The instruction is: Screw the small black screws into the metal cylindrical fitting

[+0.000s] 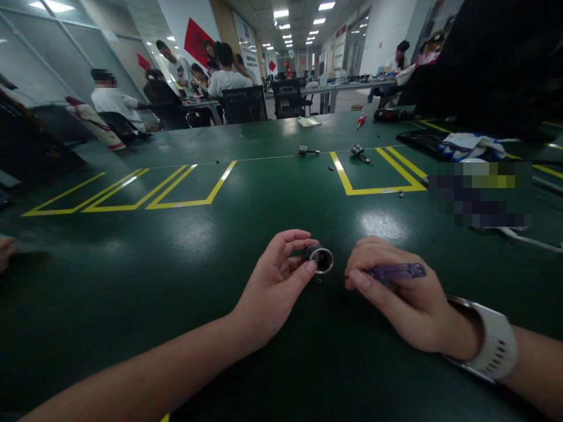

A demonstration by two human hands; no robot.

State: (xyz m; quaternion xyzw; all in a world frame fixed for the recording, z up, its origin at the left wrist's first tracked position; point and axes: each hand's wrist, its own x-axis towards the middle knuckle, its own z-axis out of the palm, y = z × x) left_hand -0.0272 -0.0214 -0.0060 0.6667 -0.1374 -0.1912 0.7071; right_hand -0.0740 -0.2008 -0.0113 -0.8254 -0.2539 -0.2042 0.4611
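My left hand (pixel 281 275) grips a round metal cup-like part (pixel 320 258) between thumb and fingers, its open rim turned toward the right. Just below that part, a tiny metal nut (pixel 319 281) lies on the green table (pixel 197 328). To the right, my right hand (pixel 391 287) is closed around a screwdriver with a translucent purple handle (pixel 398 272). The screwdriver's tip is hidden by the fingers. A small gap separates the two hands.
Farther back lie two metal parts with shafts (pixel 308 150) (pixel 360 153), small hardware (pixel 402 194), a red screwdriver (pixel 361 121) and white-blue gloves (pixel 472 145). Yellow tape outlines (pixel 347 176) mark the table. Another person's hand (pixel 6 252) is at the left edge.
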